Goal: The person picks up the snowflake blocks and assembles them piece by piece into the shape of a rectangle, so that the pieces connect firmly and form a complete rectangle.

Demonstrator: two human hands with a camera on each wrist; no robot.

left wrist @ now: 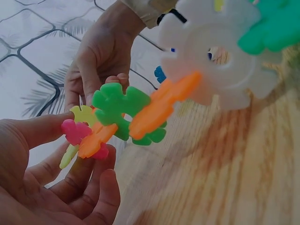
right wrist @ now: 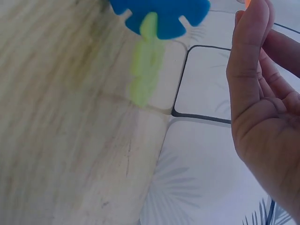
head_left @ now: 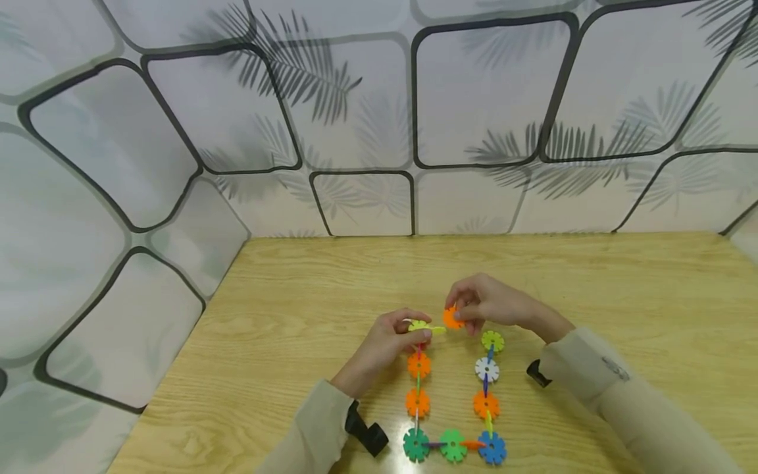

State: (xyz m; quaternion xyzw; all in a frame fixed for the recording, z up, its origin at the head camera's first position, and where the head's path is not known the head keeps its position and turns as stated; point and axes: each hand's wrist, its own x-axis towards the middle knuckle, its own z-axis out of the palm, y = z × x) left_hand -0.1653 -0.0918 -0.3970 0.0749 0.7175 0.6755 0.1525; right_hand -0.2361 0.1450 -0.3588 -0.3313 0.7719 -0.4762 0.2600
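My left hand (head_left: 385, 339) pinches a yellow notched plastic disc (head_left: 417, 325) at the far end of the chain's left side. Just below it in the left wrist view sits a pink disc (left wrist: 76, 131), linked to orange and green discs (left wrist: 111, 104). Between thumb and fingers, my right hand (head_left: 488, 303) holds a loose orange disc (head_left: 453, 318), slightly apart from the yellow pieces. In the right wrist view only a sliver of that disc shows past the thumb. The interlocked discs form a U on the table, its right side topped by a yellow-green disc (head_left: 493, 340).
A blue disc (head_left: 492, 448) and a dark green disc (head_left: 416, 445) mark the near corners of the U. The wooden table (head_left: 296, 296) runs back to a patterned wall covering (head_left: 367, 118). Black straps (head_left: 367, 431) circle the wrists.
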